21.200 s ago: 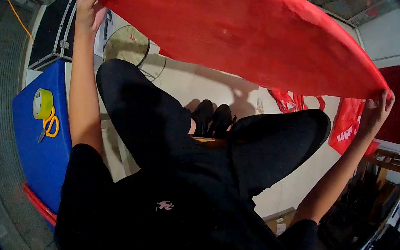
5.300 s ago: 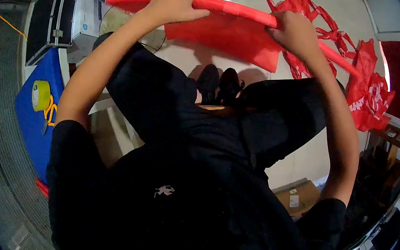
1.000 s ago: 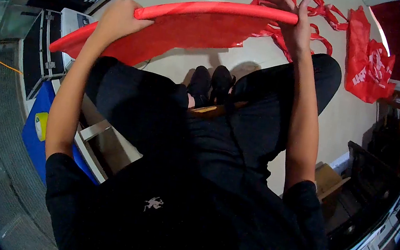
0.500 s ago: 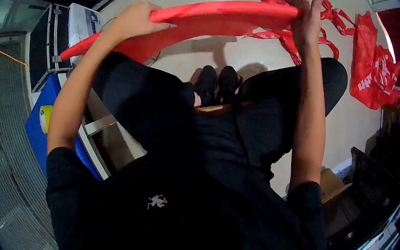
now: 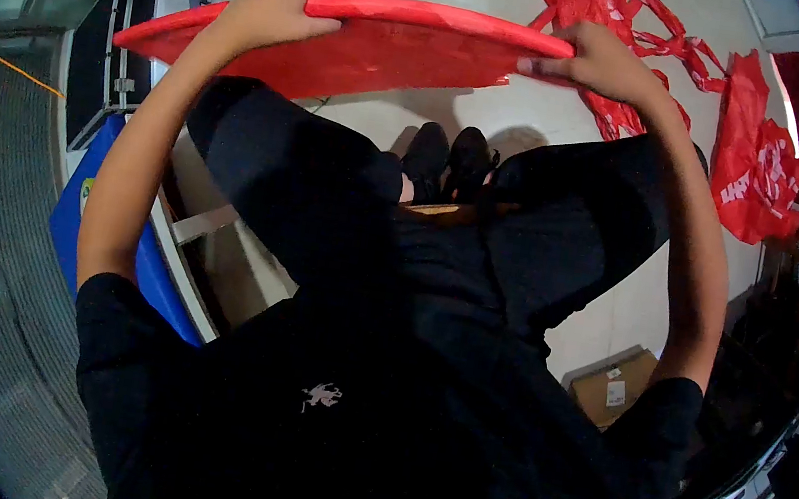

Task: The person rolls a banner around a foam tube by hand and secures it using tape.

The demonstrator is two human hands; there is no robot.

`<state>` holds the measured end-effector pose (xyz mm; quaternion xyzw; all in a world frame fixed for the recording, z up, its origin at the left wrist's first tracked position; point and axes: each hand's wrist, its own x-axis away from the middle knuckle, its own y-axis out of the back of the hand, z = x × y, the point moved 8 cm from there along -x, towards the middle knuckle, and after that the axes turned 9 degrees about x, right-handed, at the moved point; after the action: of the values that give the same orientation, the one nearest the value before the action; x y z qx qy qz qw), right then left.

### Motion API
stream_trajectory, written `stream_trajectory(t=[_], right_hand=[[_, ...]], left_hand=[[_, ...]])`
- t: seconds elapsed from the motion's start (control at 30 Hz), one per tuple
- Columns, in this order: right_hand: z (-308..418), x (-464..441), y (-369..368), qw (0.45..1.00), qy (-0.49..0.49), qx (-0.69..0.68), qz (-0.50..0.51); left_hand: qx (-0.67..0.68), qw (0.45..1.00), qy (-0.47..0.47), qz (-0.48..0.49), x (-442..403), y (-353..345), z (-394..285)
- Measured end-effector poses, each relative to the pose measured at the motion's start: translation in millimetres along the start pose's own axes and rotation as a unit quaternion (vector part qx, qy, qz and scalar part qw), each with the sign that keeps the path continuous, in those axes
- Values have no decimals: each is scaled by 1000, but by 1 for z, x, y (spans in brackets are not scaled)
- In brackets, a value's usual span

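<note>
- Red sheet (image 5: 375, 54) is across the upper part of the frame, beyond the knees (image 5: 237, 102); thick curved rim uppermost.
- Left hand (image 5: 271, 13) grips the rim, thumb on the near side; right hand (image 5: 608, 63) closes round it toward the right.
- Wide spacing probably steadies the curve and shares the weight.
- Both arms reach forward, elbows bowed outward, wrists turned inward.
- Red bags (image 5: 754, 180) lie upper right, apart from the hands.
</note>
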<state>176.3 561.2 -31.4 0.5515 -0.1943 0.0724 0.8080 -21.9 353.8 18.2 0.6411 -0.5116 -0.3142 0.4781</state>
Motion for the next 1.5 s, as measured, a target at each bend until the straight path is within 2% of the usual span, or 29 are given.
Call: stream_trajectory(t=[0.03, 0.1, 0.2, 0.27, 0.33, 0.4, 0.47, 0.5, 0.53, 0.57, 0.63, 0.67, 0.7, 0.73, 0.77, 0.8, 0.87, 0.9, 0.93, 1.0, 1.03, 1.1, 1.17, 1.23, 1.27, 1.33, 1.4, 1.47, 1.5], right_hand=[[12, 7, 15, 986, 24, 87, -140], [46, 29, 45, 883, 77, 215, -411], [46, 22, 49, 934, 6, 226, -276], [15, 14, 46, 956, -1, 187, -224], [-16, 8, 35, 986, -26, 128, -106], [-1, 10, 43, 973, 2, 149, -176], [56, 29, 58, 818, 192, 241, -486], [62, 19, 50, 874, 138, 240, -400], [59, 19, 54, 874, 137, 241, -399], [36, -1, 45, 945, 58, 205, -248], [0, -15, 16, 997, -39, 61, 27], [1, -16, 7, 997, -38, 60, 30], [17, -15, 23, 974, 34, 154, -164], [35, -3, 36, 899, 105, 242, -350], [45, -9, 37, 888, 113, 240, -375], [48, -10, 38, 889, 113, 240, -372], [33, -34, 18, 982, 60, 112, -139], [32, -40, 12, 990, 37, 95, -102], [36, -41, 6, 990, 38, 92, -100], [70, -15, 39, 897, 93, 207, -379], [59, -25, 34, 944, 31, 191, -266], [53, -37, 29, 953, 46, 162, -250], [54, -42, 19, 963, 58, 131, -230], [78, -28, 29, 897, 156, 188, -369], [76, -29, 31, 897, 156, 188, -368], [61, -53, 7, 982, 133, 53, -122], [66, -52, 0, 983, 138, 16, -118], [92, -25, 21, 884, 170, 227, -372], [89, -26, 20, 923, 121, 205, -302]], left_hand=[[-3, 999, 46, 30, 1, -2, 7], [-6, 994, 94, 57, -1, -7, 18], [40, 986, 127, 103, 3, -23, 25], [6, 1000, -3, -24, 5, -6, 2], [5, 999, 19, -27, 8, -3, 10], [6, 999, 39, -34, 0, -3, 11], [28, 992, 108, 67, -15, -31, 10], [29, 992, 107, 64, -16, -34, 7], [23, 999, 34, -15, -17, -26, -6], [17, 995, -38, -92, -14, -17, -19], [-9, 994, -62, -90, -9, -12, -12], [-36, 992, -86, -90, -7, -10, -11], [-4, 994, -46, -94, -8, -14, -5], [-5, 994, -49, -99, -13, -13, -4], [20, 998, -21, -57, -18, -17, -4], [46, 999, 9, -14, -19, -23, -5], [-8, 998, 13, -56, -13, -13, -17], [-61, 993, 18, -95, -7, -6, -20], [-60, 994, 20, -91, -8, -9, -10], [54, 994, 53, 78, -14, -35, 14], [55, 994, 55, 78, -11, -44, 18], [22, 997, -5, -80, -4, -23, -7], [53, 998, 9, -40, -5, -25, -1], [85, 996, 22, -3, -6, -32, 0], [83, 996, 27, -2, -2, -32, -10], [80, 996, 35, 0, 0, -34, -11], [-13, 999, 26, 19, -3, -38, -10], [-7, 994, 81, 76, -8, -51, 6], [23, 999, 21, 28, -10, -50, 0]])
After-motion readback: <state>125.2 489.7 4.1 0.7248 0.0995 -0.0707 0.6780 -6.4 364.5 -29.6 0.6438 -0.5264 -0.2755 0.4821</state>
